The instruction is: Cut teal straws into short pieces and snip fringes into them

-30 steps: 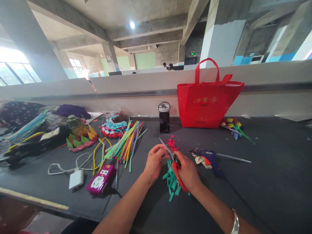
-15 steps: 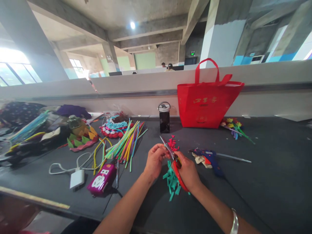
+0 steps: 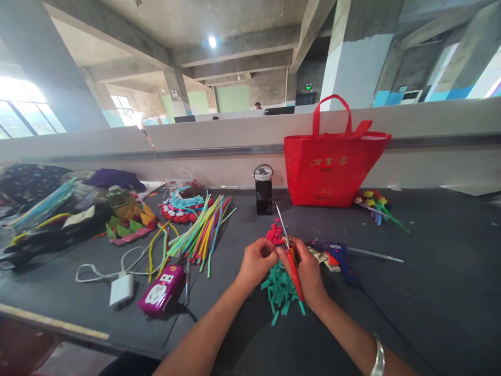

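Observation:
Orange-handled scissors [image 3: 294, 272] rest in my right hand [image 3: 310, 271], their blades together and aimed up and away from me. My left hand [image 3: 256, 262] is pinched close beside it, thumb and fingertips together; whatever lies between them is too small to make out. Beneath both hands is a pile of short teal strips [image 3: 279, 290], partly covered by my fingers. A smaller heap of red cut pieces [image 3: 275, 234] lies just beyond my fingertips.
Left of my hands lie a bundle of coloured stems [image 3: 203, 230], a purple power socket [image 3: 162, 291] and a white charger [image 3: 121, 289]. A blue glue gun [image 3: 344, 258] lies right. Behind stand a dark cup [image 3: 263, 196] and a red bag [image 3: 332, 172].
The scissors have swung from pointing up-left to more upright, away from my left fingers. My left hand has shifted slightly right and lower.

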Demonstrator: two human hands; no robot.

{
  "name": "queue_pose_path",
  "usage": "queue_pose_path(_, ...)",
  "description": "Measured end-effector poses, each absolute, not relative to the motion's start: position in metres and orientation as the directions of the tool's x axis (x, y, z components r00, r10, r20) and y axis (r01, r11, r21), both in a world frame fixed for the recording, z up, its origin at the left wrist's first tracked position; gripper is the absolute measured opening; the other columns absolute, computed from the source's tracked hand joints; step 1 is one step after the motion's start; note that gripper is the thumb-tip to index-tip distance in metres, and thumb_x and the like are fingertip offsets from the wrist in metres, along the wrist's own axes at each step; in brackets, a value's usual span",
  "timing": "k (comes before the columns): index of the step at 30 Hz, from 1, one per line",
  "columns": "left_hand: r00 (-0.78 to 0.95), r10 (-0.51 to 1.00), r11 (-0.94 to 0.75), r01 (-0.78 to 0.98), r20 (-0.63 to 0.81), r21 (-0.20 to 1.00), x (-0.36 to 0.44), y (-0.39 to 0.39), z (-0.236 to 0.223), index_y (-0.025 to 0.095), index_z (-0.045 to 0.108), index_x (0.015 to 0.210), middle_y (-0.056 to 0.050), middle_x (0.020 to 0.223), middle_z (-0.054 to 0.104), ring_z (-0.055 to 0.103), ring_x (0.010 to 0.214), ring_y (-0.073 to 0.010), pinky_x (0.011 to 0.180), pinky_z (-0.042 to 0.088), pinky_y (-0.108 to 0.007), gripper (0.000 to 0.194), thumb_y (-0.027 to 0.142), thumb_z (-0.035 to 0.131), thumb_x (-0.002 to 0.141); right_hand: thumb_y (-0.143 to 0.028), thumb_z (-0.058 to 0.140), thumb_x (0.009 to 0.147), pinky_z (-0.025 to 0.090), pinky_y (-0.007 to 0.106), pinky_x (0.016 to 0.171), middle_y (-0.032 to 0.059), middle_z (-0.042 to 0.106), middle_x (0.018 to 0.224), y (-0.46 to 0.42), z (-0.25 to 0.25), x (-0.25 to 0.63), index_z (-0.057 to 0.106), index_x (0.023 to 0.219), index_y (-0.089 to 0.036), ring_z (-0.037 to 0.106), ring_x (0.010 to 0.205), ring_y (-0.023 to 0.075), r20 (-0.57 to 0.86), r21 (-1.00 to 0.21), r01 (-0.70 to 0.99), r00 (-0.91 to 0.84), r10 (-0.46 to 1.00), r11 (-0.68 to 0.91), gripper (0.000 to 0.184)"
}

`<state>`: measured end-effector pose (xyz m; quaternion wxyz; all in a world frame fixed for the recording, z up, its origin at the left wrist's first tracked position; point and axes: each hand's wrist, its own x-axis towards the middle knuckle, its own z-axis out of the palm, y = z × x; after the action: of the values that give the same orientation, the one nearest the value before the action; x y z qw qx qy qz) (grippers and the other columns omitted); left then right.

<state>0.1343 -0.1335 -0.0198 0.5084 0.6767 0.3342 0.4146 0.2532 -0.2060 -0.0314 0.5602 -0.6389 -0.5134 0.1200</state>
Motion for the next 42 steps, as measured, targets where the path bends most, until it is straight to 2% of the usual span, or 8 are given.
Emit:
queue_pose_path(7, 0.520, 0.795, -0.455, 0.170, 0.313, 0.874, 0.132, -0.136, -0.022, 0.016, 0.064, 0.067, 0.002, 0.056, 0.052, 0.042, 0.053, -0.0097, 0.053, 0.029, -0.022, 0.008, 0.022, 0.063, 0.072, -0.038, 0.056, 0.086, 0.054, 0.032, 0.075, 0.0071, 0.072, 0.095, -0.202, -0.040, 0.257, 0.056, 0.116, -0.018, 0.068, 0.082, 0.0208, 0.430, -0.853, 0.485, 0.446, 0.785, 0.192, 0.036)
queue_pose_path(12, 0.515, 0.796, -0.438, 0.126, 0.319, 0.890, 0.133, -0.137, -0.019, 0.017, 0.064, 0.064, 0.002, 0.057, 0.056, 0.044, 0.054, -0.0098, 0.054, 0.032, -0.021, 0.006, 0.020, 0.064, 0.068, -0.034, 0.052, 0.086, 0.053, 0.033, 0.075, 0.0081, 0.071, 0.099, -0.203, -0.040, 0.258, 0.055, 0.117, -0.017, 0.068, 0.085, 0.0214, 0.430, -0.837, 0.522, 0.444, 0.786, 0.163, 0.035)
queue_pose_path(18, 0.550, 0.834, -0.026, -0.032, 0.039, 0.999, 0.133, -0.136, -0.012, 0.016, 0.062, 0.065, 0.001, 0.057, 0.058, 0.046, 0.047, -0.0088, 0.049, 0.036, -0.021, 0.005, 0.021, 0.061, 0.064, -0.030, 0.051, 0.085, 0.053, 0.032, 0.077, 0.0073, 0.070, 0.100, -0.201, -0.040, 0.260, 0.055, 0.117, -0.017, 0.067, 0.085, 0.0199, 0.429, -0.850, 0.491, 0.435, 0.792, 0.190, 0.035)
queue_pose_path(21, 0.592, 0.794, 0.208, -0.056, -0.135, 0.977, 0.130, -0.133, -0.010, 0.016, 0.063, 0.068, -0.001, 0.060, 0.061, 0.047, 0.046, -0.0085, 0.048, 0.038, -0.021, 0.008, 0.022, 0.060, 0.064, -0.030, 0.049, 0.087, 0.053, 0.032, 0.079, 0.0073, 0.069, 0.103, -0.200, -0.041, 0.262, 0.054, 0.119, -0.018, 0.067, 0.087, 0.0189, 0.450, -0.850, 0.474, 0.427, 0.784, 0.230, 0.034)
queue_pose_path(24, 0.655, 0.725, 0.317, -0.042, -0.213, 0.947, 0.128, -0.131, -0.009, 0.016, 0.064, 0.069, -0.003, 0.062, 0.064, 0.049, 0.047, -0.0091, 0.047, 0.039, -0.021, 0.010, 0.024, 0.064, 0.064, -0.028, 0.050, 0.087, 0.053, 0.032, 0.080, 0.0070, 0.068, 0.105, -0.199, -0.040, 0.262, 0.053, 0.118, -0.018, 0.066, 0.087, 0.0179, 0.460, -0.846, 0.473, 0.410, 0.788, 0.247, 0.032)
queue_pose_path(32, 0.752, 0.633, 0.371, -0.086, -0.185, 0.925, 0.125, -0.131, -0.010, 0.014, 0.064, 0.066, -0.002, 0.058, 0.060, 0.049, 0.048, -0.0082, 0.047, 0.037, -0.021, 0.010, 0.022, 0.070, 0.063, -0.027, 0.052, 0.087, 0.052, 0.030, 0.078, 0.0049, 0.068, 0.099, -0.201, -0.040, 0.260, 0.054, 0.117, -0.019, 0.066, 0.083, 0.0172, 0.456, -0.843, 0.474, 0.374, 0.808, 0.256, 0.032)
queue_pose_path(36, 0.646, 0.757, 0.366, -0.288, -0.103, 0.885, 0.126, -0.129, -0.008, 0.014, 0.065, 0.070, -0.001, 0.064, 0.062, 0.052, 0.054, -0.0079, 0.054, 0.040, -0.021, 0.013, 0.022, 0.073, 0.064, -0.034, 0.052, 0.088, 0.052, 0.030, 0.076, 0.0046, 0.069, 0.093, -0.205, -0.034, 0.257, 0.054, 0.117, -0.019, 0.067, 0.080, 0.0184, 0.427, -0.847, 0.484, 0.376, 0.822, 0.218, 0.033)
queue_pose_path(42, 0.420, 0.907, 0.231, -0.494, -0.002, 0.838, 0.126, -0.124, -0.003, 0.016, 0.065, 0.075, 0.002, 0.067, 0.061, 0.051, 0.055, -0.0074, 0.058, 0.040, -0.021, 0.018, 0.028, 0.077, 0.066, -0.032, 0.054, 0.085, 0.051, 0.030, 0.072, 0.0038, 0.069, 0.088, -0.207, -0.031, 0.251, 0.054, 0.119, -0.019, 0.066, 0.074, 0.0194, 0.385, -0.745, 0.663, 0.334, 0.860, 0.077, 0.037)
